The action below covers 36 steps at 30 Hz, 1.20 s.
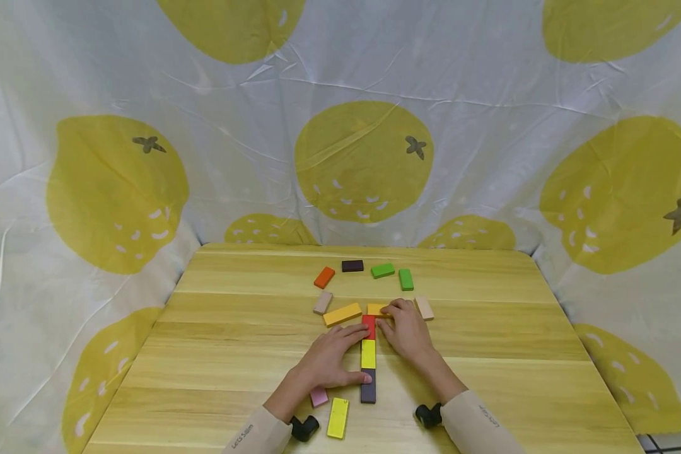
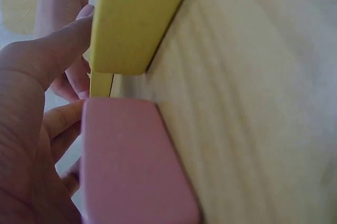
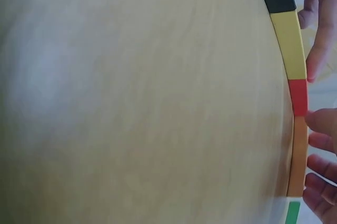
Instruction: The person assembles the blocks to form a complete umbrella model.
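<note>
A straight row of blocks runs away from the person: a dark block [image 1: 368, 393], a yellow block [image 1: 368, 354] and a red block [image 1: 371, 320]. My left hand [image 1: 329, 359] lies along the row's left side, fingertips on the red block and extended thumb on the dark one. At the row's far end an orange block [image 1: 377, 308] lies crosswise. My right hand [image 1: 413, 333] pinches it, index finger on top and thumb at its near side. The right wrist view shows that thumb where the red block meets the orange block [image 3: 298, 155].
A longer orange block [image 1: 342, 314] lies left of the row's end. Beige blocks [image 1: 424, 308] flank both sides; an orange-red block [image 1: 324, 277], a dark block [image 1: 352, 266] and two green blocks [image 1: 383, 270] lie farther back. Near the left wrist are pink [image 2: 131, 166] and yellow [image 2: 131, 23] blocks.
</note>
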Motion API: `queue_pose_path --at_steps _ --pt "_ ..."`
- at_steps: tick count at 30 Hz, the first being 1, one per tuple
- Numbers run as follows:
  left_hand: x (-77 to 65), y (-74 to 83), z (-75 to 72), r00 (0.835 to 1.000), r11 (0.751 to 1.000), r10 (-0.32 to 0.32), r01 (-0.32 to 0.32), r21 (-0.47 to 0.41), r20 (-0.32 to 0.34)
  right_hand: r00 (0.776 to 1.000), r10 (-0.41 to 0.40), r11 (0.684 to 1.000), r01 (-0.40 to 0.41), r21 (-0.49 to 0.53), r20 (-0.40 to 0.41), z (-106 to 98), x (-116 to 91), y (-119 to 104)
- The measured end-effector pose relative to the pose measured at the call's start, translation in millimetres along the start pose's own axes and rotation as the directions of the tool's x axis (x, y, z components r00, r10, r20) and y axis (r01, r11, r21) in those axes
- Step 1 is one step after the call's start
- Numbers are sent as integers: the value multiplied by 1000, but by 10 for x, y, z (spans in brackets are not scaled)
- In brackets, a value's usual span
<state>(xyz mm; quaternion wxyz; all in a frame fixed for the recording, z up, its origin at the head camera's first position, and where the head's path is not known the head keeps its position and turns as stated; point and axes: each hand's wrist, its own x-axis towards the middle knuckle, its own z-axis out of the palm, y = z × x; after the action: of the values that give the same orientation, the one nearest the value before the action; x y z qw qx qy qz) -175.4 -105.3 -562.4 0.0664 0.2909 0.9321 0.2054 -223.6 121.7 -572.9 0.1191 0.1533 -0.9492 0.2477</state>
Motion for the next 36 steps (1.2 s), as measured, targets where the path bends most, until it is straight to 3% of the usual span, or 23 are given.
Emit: queue_pose_path --at_steps 13,19,26,33,36 --pt "10 19 -12 1000 1000 -5 5 -7 6 1000 -2 999 1 37 31 -51 -28 -3" --pt "7 19 -5 1000 1000 0 0 6 -2 994 -69 996 64 64 88 -58 -70 15" --pt "-23 11 -12 1000 1000 1 -1 -18 -14 973 -134 991 135 11 185 -76 -110 32" --pt "-64 -47 -31 993 998 28 -34 -50 -118 952 -180 982 187 -6 249 -96 -172 24" --pt "-71 -115 -43 986 998 5 -15 -64 -165 948 -188 981 196 -4 256 -104 -185 32"
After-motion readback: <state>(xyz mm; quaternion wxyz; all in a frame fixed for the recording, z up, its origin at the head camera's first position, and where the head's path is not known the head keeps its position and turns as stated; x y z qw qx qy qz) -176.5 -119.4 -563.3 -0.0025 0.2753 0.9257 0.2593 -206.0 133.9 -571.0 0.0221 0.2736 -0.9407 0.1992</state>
